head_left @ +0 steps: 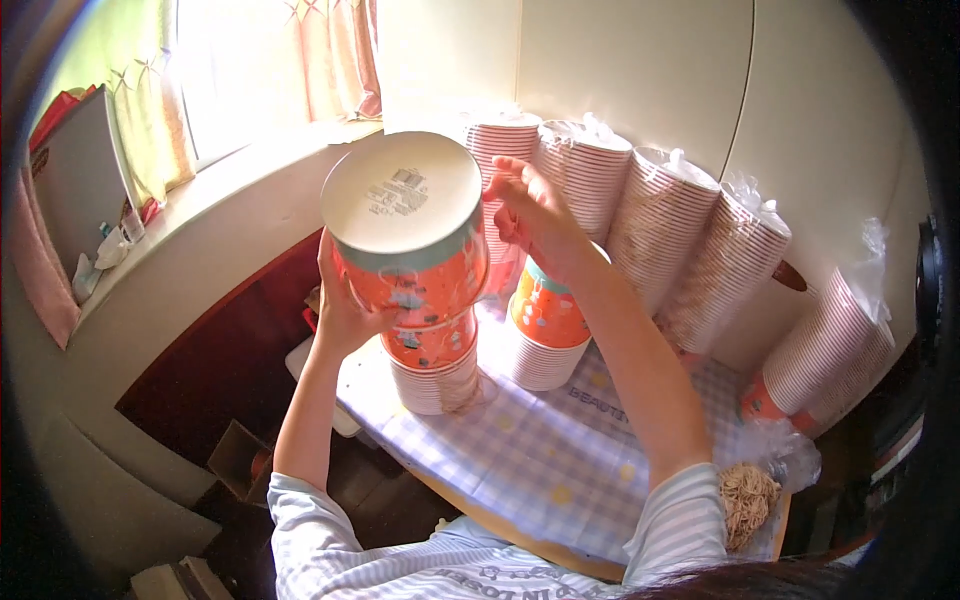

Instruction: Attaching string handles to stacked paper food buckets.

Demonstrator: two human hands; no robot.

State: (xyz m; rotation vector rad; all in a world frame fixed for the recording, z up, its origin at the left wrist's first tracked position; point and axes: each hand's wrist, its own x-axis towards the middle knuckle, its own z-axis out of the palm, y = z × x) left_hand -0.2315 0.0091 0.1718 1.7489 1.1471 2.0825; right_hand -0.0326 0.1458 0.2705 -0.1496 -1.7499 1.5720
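My left hand (347, 305) grips the side of an orange paper bucket (415, 285), its fingers and thumb wrapped round the wall. Held upside down, the bucket shows a white printed base and a teal band. Directly below it is a stack of nested upside-down paper buckets (432, 385), orange above pale rims; I cannot tell whether the two touch. My right hand (530, 210) is raised just right of the bucket's base, fingers bent and apart, with nothing visible in them. Under my right forearm stands a second upside-down stack (545, 325), partly hidden by that arm.
Tall plastic-wrapped bucket stacks (665, 225) line the wall behind the table. More wrapped stacks (815, 345) lean at the right. A bundle of beige strings (750, 500) lies near the right edge of the checked tablecloth (540, 470). An open cardboard box (240, 455) sits below left.
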